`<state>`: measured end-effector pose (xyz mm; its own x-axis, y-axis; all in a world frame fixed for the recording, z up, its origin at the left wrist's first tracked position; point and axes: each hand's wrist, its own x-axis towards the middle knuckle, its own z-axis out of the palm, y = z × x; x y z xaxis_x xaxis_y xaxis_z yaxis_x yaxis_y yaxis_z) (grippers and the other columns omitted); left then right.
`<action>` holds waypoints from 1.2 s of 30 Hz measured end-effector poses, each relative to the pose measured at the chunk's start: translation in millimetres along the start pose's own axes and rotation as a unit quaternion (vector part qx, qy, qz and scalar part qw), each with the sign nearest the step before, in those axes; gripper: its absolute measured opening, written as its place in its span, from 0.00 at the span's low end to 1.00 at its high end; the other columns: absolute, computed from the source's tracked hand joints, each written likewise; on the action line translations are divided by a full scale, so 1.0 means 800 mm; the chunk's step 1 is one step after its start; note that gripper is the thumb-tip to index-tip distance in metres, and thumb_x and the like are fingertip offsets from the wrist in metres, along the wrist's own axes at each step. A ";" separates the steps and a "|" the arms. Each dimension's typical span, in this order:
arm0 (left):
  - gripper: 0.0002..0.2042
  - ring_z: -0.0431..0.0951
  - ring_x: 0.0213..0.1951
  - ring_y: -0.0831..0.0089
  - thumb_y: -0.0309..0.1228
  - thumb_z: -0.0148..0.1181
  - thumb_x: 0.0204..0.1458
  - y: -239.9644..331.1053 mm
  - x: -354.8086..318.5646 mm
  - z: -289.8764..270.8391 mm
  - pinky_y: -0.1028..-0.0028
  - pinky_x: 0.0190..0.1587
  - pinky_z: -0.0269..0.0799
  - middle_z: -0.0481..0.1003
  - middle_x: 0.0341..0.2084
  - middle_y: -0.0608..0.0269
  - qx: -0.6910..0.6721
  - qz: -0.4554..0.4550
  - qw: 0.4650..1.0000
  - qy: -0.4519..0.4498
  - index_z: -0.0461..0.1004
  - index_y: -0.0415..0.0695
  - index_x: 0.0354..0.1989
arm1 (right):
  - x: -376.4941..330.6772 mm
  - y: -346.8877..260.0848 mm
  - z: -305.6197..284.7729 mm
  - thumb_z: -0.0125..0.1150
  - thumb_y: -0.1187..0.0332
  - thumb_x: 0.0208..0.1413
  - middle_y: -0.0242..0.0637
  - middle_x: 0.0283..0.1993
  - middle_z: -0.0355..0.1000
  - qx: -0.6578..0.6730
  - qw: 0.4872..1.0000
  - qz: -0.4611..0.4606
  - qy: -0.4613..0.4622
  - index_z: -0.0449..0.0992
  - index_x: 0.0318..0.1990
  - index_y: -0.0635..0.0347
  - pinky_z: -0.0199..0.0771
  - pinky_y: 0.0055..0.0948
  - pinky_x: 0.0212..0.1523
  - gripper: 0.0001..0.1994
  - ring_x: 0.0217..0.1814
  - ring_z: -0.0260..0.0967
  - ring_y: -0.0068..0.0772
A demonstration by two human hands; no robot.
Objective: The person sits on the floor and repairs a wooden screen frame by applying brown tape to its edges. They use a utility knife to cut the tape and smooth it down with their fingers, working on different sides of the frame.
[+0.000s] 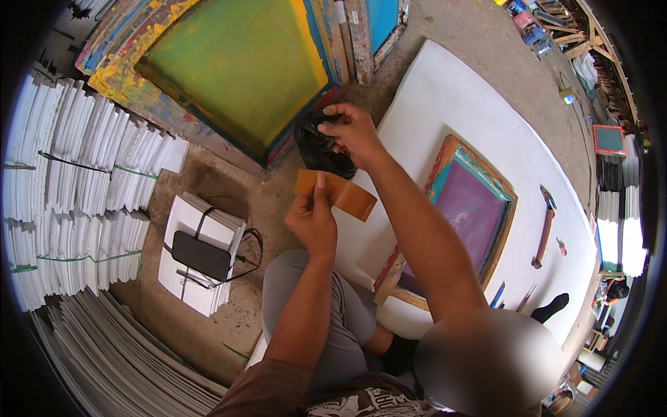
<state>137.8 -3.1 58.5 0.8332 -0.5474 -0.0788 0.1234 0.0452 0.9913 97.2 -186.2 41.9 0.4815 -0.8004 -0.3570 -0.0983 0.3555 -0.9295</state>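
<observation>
Head view: a left hand [310, 221] pinches brown tape [356, 199] between thumb and fingers, its length running right of them; past its fingertips, a black plastic bag [310, 144] sits by the right hand [356, 137], thumb and forefinger parted, grip unclear. Tape handling appears under way; next seemingly needed: a steady left pinch.

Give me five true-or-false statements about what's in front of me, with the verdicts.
1. The left hand holds a brown strip. True.
2. The phone lies directly on the floor. False: the black phone rests on a bundle of white paper.
3. A hammer lies on the white surface. True.
4. The right hand grips the hammer. False: the right hand is at the black bag.
5. The purple-meshed frame lies on the white surface. True.
</observation>
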 end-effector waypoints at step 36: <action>0.10 0.80 0.55 0.68 0.21 0.70 0.55 0.021 0.003 -0.032 0.70 0.55 0.76 0.78 0.58 0.46 -0.090 -0.124 0.901 -0.405 0.84 0.31 0.45 | -0.136 -0.017 -0.065 0.37 0.21 0.60 0.68 0.61 0.69 0.521 0.725 -0.049 -0.447 0.25 0.81 0.37 0.75 0.29 0.13 0.53 0.25 0.80 0.47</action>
<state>155.6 17.3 72.7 0.1106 -0.9865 -0.1204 0.3981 -0.0671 0.9149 1.2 -129.0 88.7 0.8600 -0.3788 0.3419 0.4617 0.8630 -0.2052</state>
